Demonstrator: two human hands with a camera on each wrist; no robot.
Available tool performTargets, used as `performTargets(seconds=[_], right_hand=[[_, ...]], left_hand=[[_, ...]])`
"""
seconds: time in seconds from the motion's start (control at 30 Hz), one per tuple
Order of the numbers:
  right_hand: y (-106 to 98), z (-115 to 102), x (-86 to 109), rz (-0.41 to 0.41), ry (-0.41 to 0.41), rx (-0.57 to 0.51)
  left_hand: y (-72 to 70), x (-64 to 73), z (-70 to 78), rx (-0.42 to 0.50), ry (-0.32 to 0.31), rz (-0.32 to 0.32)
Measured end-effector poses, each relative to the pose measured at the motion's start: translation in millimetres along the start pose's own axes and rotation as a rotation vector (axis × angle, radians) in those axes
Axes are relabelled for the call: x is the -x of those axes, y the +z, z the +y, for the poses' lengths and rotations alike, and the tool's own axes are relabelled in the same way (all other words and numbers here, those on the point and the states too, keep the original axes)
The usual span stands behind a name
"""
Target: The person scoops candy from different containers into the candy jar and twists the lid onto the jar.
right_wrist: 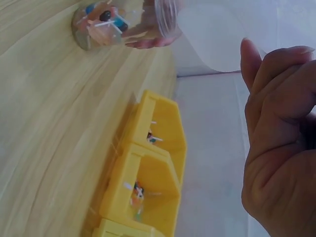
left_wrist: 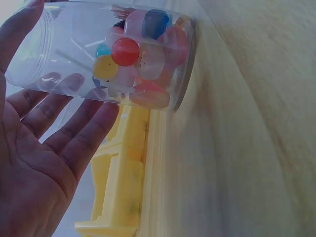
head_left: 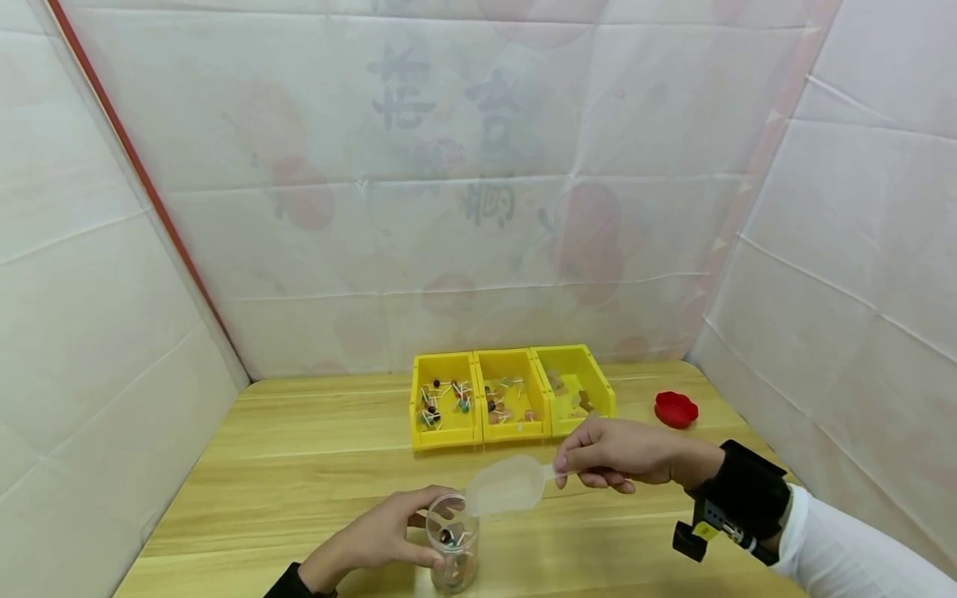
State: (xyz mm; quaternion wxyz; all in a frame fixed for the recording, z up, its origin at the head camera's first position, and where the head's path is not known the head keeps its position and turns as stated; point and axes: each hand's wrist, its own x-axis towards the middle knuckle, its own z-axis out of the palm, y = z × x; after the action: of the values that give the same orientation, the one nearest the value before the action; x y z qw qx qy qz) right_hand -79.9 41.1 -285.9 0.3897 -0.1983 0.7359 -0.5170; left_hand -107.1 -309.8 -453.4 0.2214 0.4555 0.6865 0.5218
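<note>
A clear plastic jar [head_left: 454,558] stands on the table, its lower part filled with colourful round candies [left_wrist: 126,52] and thin white sticks. My left hand [head_left: 385,531] grips the jar from the left, thumb in front and fingers behind. Between thumb and fingers my right hand [head_left: 628,455] pinches the handle of a translucent white scoop [head_left: 510,486]. The scoop is held out to the left, its front edge right at the jar's rim [right_wrist: 168,19]. In the head view no candies show on the scoop.
Three joined yellow bins stand behind the hands. The left bin [head_left: 446,440] and middle bin [head_left: 516,432] hold stick candies, and the right bin [head_left: 604,399] holds pale and brownish pieces. A red lid [head_left: 676,410] lies at the right. White sheeting [head_left: 359,249] encloses the table.
</note>
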Motion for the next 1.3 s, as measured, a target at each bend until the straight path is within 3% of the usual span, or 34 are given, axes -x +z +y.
performTargets(seconds=[0.17, 0.3, 0.43, 0.57, 0.83, 1.03, 1.13, 1.3], right_hand=[[-7, -1, 5.0, 0.069, 0.009, -0.011], [-19, 5, 7.3, 0.162, 0.019, -0.035], [-34, 12, 6.7, 0.300, 0.030, -0.003], [-45, 20, -0.3, 0.406, 0.074, 0.043], [-60, 27, -24.5, 0.511, 0.152, 0.174], [-62, 30, -49.2, 0.565, 0.198, 0.280], [-60, 32, -62.3, 0.577, 0.212, 0.321], [-60, 36, -83.0, 0.625, 0.263, 0.397]], left_hand=[[-2.1, 1.5, -1.7, -0.002, -0.017, -0.015], [-9.9, 4.4, -1.0, -0.027, 0.006, -0.004], [-19.0, 5.6, 0.7, -0.093, 0.023, 0.109], [-27.3, 5.5, 1.1, -0.178, -0.048, 0.250], [-42.8, -7.7, -2.9, -0.269, -0.196, 0.522], [-54.7, -18.8, -11.4, -0.317, -0.282, 0.690], [-60.0, -21.8, -18.3, -0.340, -0.335, 0.741], [-65.4, -29.7, -34.5, -0.353, -0.417, 0.738]])
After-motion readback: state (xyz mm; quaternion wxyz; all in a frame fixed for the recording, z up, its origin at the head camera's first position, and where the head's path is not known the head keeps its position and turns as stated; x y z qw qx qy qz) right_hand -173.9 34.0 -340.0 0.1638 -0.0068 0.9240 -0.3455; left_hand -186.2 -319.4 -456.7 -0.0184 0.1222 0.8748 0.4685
